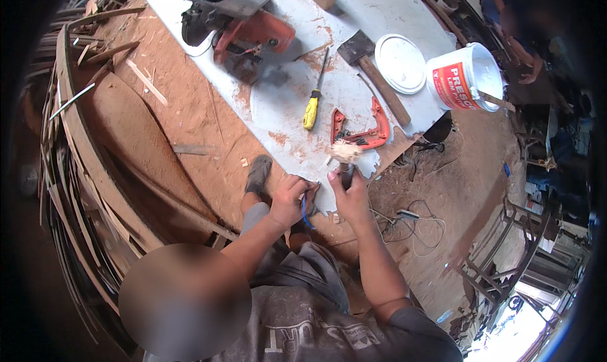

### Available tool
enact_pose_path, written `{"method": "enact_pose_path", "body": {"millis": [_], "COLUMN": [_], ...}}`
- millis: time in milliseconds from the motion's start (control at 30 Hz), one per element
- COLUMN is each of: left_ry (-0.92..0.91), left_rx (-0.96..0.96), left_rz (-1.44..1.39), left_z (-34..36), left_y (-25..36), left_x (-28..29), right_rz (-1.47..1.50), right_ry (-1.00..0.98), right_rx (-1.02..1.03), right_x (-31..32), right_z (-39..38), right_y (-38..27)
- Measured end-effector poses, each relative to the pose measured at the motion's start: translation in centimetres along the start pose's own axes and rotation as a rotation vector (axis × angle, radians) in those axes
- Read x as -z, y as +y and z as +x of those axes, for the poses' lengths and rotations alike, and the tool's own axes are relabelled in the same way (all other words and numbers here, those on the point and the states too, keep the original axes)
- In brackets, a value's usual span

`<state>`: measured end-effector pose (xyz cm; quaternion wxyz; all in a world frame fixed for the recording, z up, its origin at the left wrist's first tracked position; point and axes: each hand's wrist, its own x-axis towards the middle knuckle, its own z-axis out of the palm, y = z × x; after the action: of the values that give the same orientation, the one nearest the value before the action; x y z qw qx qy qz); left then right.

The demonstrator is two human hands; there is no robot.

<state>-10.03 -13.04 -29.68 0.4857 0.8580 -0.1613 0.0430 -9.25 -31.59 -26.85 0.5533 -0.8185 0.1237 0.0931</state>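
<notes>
Right hand (351, 190) clamped round brush (346, 156), pale end outward, likely for control; left hand (289, 201) pinched, seemingly steadying blue strand (305, 213).

Head camera: wide fisheye, head-worn above the fingers (337, 184); faces downward; range close; field runs from the wearer's torso (303, 324), behind the fingers, to the worktable (272, 103) beyond them.

We see a red-labelled, open white bucket (460, 79); just left of it, a round white lid (400, 63), then a wooden-handled hammer (381, 85); far left of it, long timber pieces (63, 80).
</notes>
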Motion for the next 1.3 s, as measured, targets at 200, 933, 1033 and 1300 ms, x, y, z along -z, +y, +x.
{"method": "enact_pose_path", "body": {"millis": [200,933,1033,1300], "left_ry": [0.042,-0.172,-0.284,-0.434], "left_rx": [0.115,0.516,0.553,0.629], "left_rz": [-0.127,-1.099,-1.040,-1.335], "left_z": [-0.1,8.3,9.4,11.3], "left_y": [2.0,9.6,11.9,12.0], "left_x": [4.7,12.7,14.1,17.3], "right_rz": [-0.367,0.275,0.406,0.968], "right_ry": [-0.109,-0.015,-0.007,0.155], "right_rx": [0.131,0.310,0.087,0.047], "right_x": [0.6,0.3,0.5,-1.1], "right_z": [-2.1,-3.3,-2.8,-3.1], "right_y": [0.8,-17.1,-18.5,-21.1]}}
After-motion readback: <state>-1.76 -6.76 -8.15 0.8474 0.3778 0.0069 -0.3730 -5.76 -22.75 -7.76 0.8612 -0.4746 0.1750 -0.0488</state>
